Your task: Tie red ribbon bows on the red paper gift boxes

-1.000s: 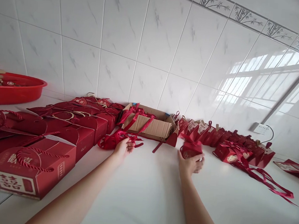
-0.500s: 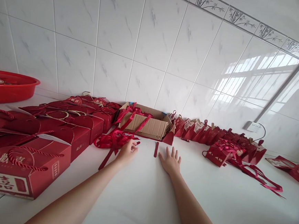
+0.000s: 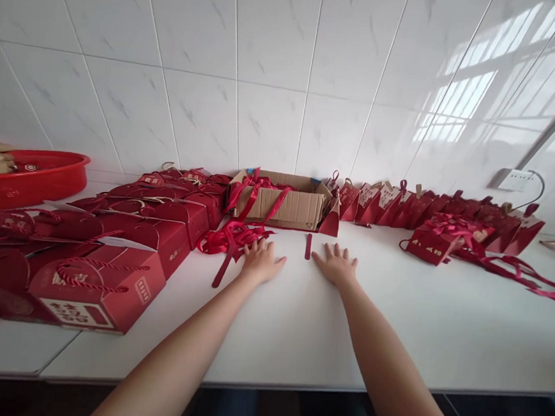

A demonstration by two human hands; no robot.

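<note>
My left hand (image 3: 260, 261) lies flat on the white counter (image 3: 297, 325) with fingers spread, holding nothing, its fingertips beside a heap of red ribbons (image 3: 231, 236). My right hand (image 3: 336, 265) also rests flat and open on the counter. A short red ribbon strip (image 3: 308, 245) lies between the two hands. Just behind them stands a brown cardboard box (image 3: 282, 205) draped with red ribbons.
Large red gift boxes with rope handles (image 3: 104, 271) crowd the left side. A red plastic basin (image 3: 25, 178) sits at far left. A row of small red favour boxes (image 3: 421, 210) lines the wall at right, with loose ribbons (image 3: 526, 276). A wall socket (image 3: 513, 180) is at right.
My right hand let go of the small red box and moved left to lie flat. My left hand released the ribbon heap and flattened. The view dropped, showing the counter's front edge.
</note>
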